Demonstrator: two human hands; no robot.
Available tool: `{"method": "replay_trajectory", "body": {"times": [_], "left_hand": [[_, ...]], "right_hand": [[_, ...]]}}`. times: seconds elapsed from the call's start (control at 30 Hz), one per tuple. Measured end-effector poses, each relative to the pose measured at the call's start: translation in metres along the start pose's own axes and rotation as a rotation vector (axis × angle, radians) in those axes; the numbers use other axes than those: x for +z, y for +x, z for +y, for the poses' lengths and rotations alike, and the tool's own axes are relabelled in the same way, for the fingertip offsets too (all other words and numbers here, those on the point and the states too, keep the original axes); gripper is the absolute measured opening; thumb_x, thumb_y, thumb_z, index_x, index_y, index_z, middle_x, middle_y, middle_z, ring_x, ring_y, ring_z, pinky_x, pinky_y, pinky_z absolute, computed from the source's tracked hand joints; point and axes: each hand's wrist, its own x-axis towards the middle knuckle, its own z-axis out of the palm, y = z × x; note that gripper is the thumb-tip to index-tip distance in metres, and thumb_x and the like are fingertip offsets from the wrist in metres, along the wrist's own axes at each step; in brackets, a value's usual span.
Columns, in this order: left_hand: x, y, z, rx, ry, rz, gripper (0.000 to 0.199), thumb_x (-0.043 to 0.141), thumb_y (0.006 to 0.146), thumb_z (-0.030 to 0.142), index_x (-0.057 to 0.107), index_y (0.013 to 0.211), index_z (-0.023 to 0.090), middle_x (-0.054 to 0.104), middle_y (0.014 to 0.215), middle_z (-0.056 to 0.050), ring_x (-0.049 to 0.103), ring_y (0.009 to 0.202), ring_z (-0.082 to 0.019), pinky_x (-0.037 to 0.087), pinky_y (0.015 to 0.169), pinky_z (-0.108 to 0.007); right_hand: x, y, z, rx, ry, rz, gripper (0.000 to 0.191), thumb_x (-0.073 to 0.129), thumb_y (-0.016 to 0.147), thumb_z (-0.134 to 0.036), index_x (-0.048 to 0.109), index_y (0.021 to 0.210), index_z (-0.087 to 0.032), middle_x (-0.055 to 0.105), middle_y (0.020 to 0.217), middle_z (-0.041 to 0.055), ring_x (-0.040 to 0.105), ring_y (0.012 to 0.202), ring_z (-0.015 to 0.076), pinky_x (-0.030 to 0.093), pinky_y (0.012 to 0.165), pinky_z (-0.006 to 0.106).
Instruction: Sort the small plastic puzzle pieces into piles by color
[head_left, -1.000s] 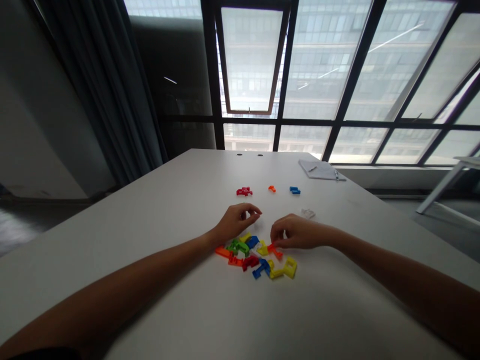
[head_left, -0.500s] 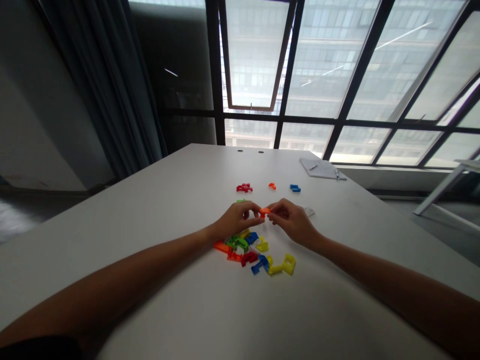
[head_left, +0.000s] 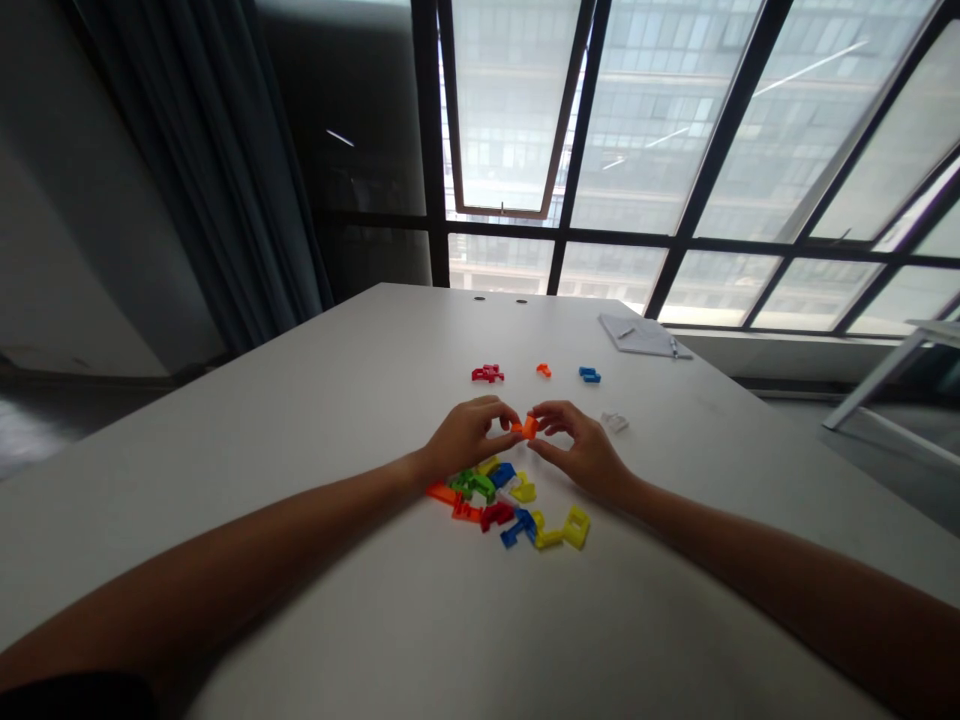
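Just above the white table, my left hand (head_left: 466, 434) pinches a small orange plastic piece (head_left: 529, 428) between thumb and fingertips. My right hand (head_left: 576, 442) has its thumb and index finger at the other side of the same piece, the remaining fingers loosely curled. Whether the orange is one part or two joined parts I cannot tell. Nearer to me lies a loose pile of plastic pieces: green (head_left: 480, 487), blue (head_left: 519, 528), red (head_left: 496, 515), orange (head_left: 466, 511) and yellow (head_left: 577, 527) ones, with a whitish one among them.
Beyond my hands sit red pieces (head_left: 487, 373), a small orange piece (head_left: 544, 370) and blue pieces (head_left: 589, 375), spaced in a row. A clear or white piece (head_left: 614, 422) lies right of my right hand. Paper (head_left: 645, 337) with pens is at the table's (head_left: 337, 620) far right.
The orange piece has been turned between my fingers and shows a taller face. My right fingers have shifted and spread slightly. A green piece behind my left hand is no longer visible.
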Motion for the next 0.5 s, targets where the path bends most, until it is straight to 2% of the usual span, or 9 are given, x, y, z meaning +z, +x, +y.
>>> {"method": "replay_trajectory", "body": {"times": [0.17, 0.5], "left_hand": [[0.0006, -0.0039, -0.0001, 0.069, 0.093, 0.072, 0.023, 0.066, 0.095, 0.040, 0.069, 0.105, 0.019, 0.064, 0.091, -0.002, 0.051, 0.069, -0.012, 0.041, 0.065, -0.025], [-0.0004, -0.0030, -0.0035, 0.157, 0.071, 0.085, 0.023, 0.067, 0.095, 0.040, 0.069, 0.105, 0.019, 0.063, 0.087, -0.001, 0.049, 0.067, -0.011, 0.039, 0.062, -0.023]], "right_hand": [[0.0030, -0.0044, 0.0033, -0.025, -0.041, 0.077, 0.044, 0.075, 0.088, -0.032, 0.054, 0.127, -0.026, 0.068, 0.122, 0.0083, 0.068, 0.100, 0.0230, 0.059, 0.090, 0.044], [0.0019, -0.0102, 0.0036, -0.130, -0.117, 0.139, 0.044, 0.075, 0.088, -0.029, 0.054, 0.127, -0.027, 0.068, 0.120, 0.0082, 0.067, 0.103, 0.0260, 0.058, 0.090, 0.046]]}}
